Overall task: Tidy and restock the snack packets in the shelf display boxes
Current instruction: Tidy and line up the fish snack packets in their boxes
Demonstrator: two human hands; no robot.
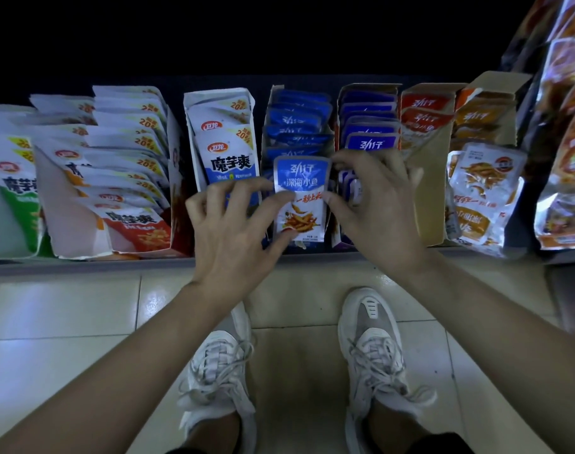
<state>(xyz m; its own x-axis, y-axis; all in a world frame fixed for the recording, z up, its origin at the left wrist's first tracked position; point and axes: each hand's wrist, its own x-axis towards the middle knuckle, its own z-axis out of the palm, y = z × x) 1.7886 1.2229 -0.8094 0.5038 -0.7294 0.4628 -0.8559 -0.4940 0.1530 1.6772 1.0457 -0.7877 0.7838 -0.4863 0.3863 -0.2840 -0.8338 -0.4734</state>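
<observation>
Blue fish packet [300, 194] pinched by L hand [233, 231] & R hand [374, 208], front of box [275, 93]; next tuck it in straight.

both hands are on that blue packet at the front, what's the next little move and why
Probably ease the blue packet down and back into its display box, so it sits flush against the row of blue packets behind it. The left hand and right hand pinch its side edges, and it stands at the very front of that row, not yet released.
</observation>
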